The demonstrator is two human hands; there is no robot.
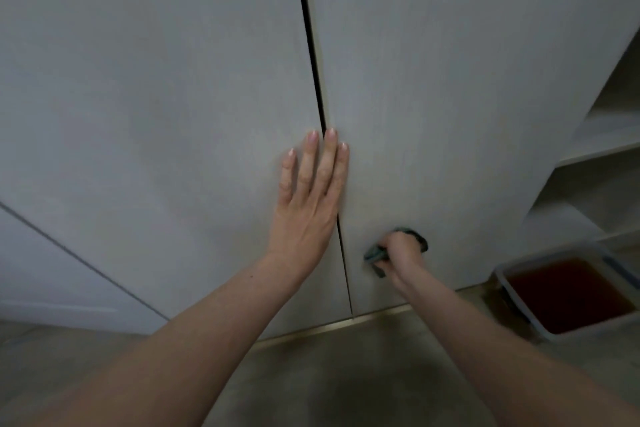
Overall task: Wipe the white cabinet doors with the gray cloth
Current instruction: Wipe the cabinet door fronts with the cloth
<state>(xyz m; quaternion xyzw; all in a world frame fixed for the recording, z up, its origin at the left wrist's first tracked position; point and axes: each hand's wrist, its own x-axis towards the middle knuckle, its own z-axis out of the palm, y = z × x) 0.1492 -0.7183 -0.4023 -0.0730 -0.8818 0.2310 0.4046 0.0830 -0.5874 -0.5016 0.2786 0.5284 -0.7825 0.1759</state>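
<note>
Domestic interior, probably a home storage area. Tall white cabinet doors (450, 80) meet a tiled floor (329, 374). Open shelves (602, 146) and a plastic tub (568, 291) stand at right.

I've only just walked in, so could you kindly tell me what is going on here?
A person is wiping tall white cabinet doors. The right hand grips a bunched gray cloth against the lower part of the right-hand door, near the floor. The left hand lies flat and open across the dark gap between the doors, seemingly bracing them. A clear plastic tub of reddish-brown liquid sits on the floor at right.
</note>
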